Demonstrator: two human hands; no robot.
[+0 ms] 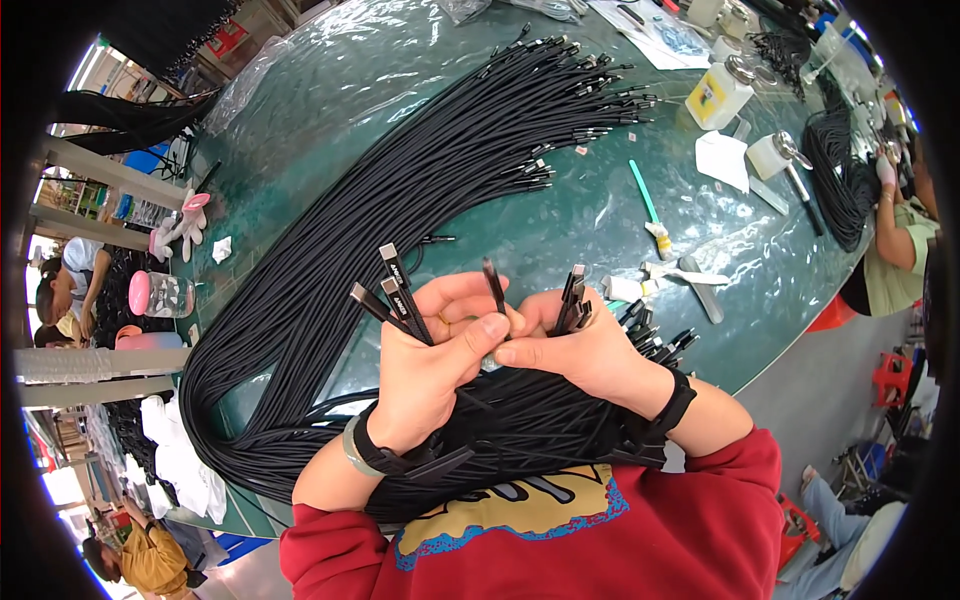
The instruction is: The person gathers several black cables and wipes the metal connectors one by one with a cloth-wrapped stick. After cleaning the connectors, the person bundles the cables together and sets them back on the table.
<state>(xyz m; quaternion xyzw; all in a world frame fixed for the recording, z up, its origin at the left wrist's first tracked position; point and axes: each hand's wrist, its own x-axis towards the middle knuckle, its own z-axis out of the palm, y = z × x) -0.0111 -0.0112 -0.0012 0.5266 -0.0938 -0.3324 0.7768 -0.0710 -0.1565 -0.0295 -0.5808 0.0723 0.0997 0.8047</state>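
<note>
Both hands working over the bench's near edge: left hand is clamping a fan of black cable ends w/ metal plugs, thumb and forefinger also pinching one single cable tip, while right hand is gripping its own small bunch of plug ends. Risk, imo: that lone tip is sitting in a light pinch and could be slipping back into the big cable bundle, getting lost. The loops draping across both wrists could also be snagging or tangling, dragging held ends out of order.

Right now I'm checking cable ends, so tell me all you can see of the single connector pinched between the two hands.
The connector is a slim dark plug, plastic-looking, standing nearly upright. The left hand and right hand pinch its base between thumb tips. Its black cable runs down behind the fingers, out of sight.
</note>
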